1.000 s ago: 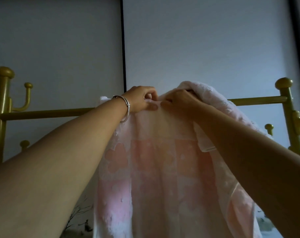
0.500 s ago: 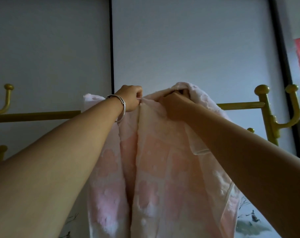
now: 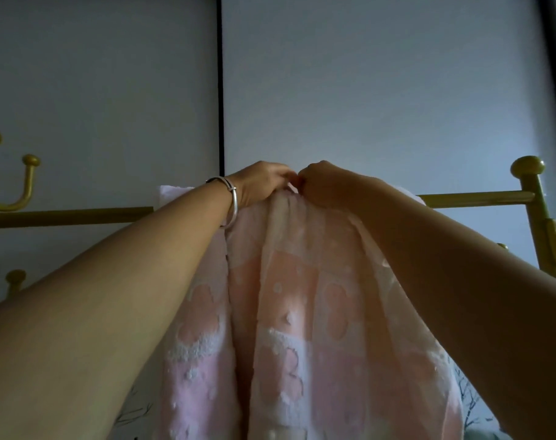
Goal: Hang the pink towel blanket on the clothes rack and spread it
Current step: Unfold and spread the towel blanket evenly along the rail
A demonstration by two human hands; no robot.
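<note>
The pink towel blanket (image 3: 302,312), patterned with paler squares and blobs, hangs bunched over the gold top bar (image 3: 477,198) of the clothes rack. Its folds fall straight down the middle of the view. My left hand (image 3: 261,182), with a silver bangle on the wrist, grips the cloth at the top of the bar. My right hand (image 3: 324,182) pinches the same gathered top edge, knuckles touching the left hand. A corner of the towel sticks out left of my left wrist. The bar under the towel is hidden.
The rack's right post (image 3: 537,223) ends in a round knob. At the left stand a gold hook (image 3: 22,185) and another knob. Behind the rack are grey wall panels split by a dark vertical strip (image 3: 220,84). Bare bar runs on both sides of the towel.
My hands have come together at the top of the towel and now touch. The hump of cloth above my right hand has flattened. The view shifted slightly.
</note>
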